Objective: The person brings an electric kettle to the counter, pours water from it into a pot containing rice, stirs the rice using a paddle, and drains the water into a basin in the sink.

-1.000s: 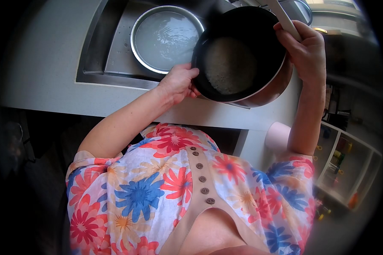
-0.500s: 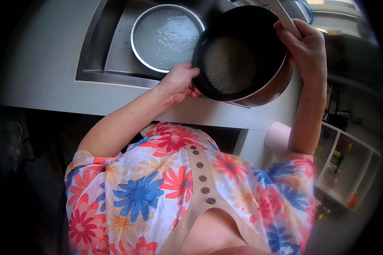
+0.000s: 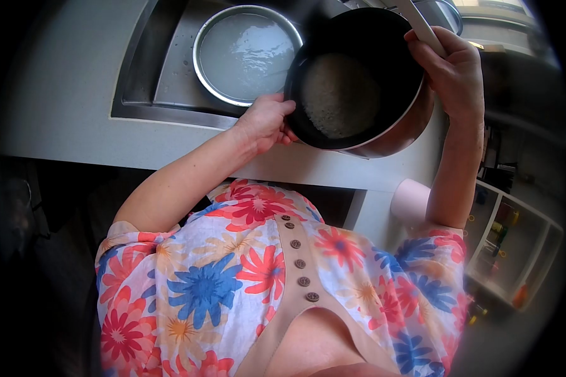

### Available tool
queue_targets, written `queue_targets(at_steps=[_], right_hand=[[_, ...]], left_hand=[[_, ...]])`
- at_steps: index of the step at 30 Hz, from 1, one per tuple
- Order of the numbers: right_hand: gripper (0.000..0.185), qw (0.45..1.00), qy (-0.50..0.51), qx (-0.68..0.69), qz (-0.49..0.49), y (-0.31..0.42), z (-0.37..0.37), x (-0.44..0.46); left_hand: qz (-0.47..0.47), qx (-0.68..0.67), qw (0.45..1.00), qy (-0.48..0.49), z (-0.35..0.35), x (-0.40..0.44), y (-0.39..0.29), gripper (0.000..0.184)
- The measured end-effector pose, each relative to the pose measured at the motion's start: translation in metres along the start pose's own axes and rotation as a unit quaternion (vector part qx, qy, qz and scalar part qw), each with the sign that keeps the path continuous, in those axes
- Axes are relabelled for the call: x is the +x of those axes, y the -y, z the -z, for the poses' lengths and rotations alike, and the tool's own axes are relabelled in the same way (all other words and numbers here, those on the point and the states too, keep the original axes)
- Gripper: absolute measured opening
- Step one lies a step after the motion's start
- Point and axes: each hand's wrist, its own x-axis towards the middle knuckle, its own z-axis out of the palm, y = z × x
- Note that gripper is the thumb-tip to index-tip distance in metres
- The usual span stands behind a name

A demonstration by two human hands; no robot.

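Observation:
A dark-lined cooking pot (image 3: 383, 69) with a reddish-brown outside is tilted to the left over the counter and the sink's edge. Pale wet grains that look like rice (image 3: 341, 100) lie in its bottom. My right hand (image 3: 449, 66) is closed around the pot's light handle (image 3: 422, 28). With thumb over the rim, my left hand (image 3: 265, 120) grips the pot's left side; some of its fingers are hidden underneath. Left of the pot, a round metal pan (image 3: 206, 85) full of cloudy water (image 3: 245, 60) stands in the sink, its rim close to the pot's.
The steel sink (image 3: 170, 81) is set into a pale counter (image 3: 63, 107). A light pink rounded object (image 3: 410, 200) is by my right forearm. Lower right stands a pale divided rack (image 3: 516, 251) with small colourful items.
The shimmer on the cloudy water in the pan has shifted slightly. Both hands and the pot hold practically the same position.

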Motion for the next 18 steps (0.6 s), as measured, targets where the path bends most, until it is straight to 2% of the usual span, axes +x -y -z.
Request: queue_targets(at_steps=[6, 10, 18], right_hand=[[0.015, 1.000, 0.004, -0.008, 0.014, 0.0003, 0.0029, -0.0002], [0.015, 0.999, 0.005, -0.003, -0.033, -0.0018, 0.0062, -0.0012], [0.016, 0.999, 0.007, -0.018, -0.039, -0.0031, 0.0092, -0.0031]], left_hand=[[-0.005, -0.002, 1.000, 0.012, -0.0007, -0.0011, -0.0009, 0.017], [-0.003, 0.000, 1.000, 0.007, -0.0031, -0.0015, -0.0024, 0.017], [0.001, 0.001, 1.000, 0.009, -0.0067, 0.0012, 0.0001, 0.016]])
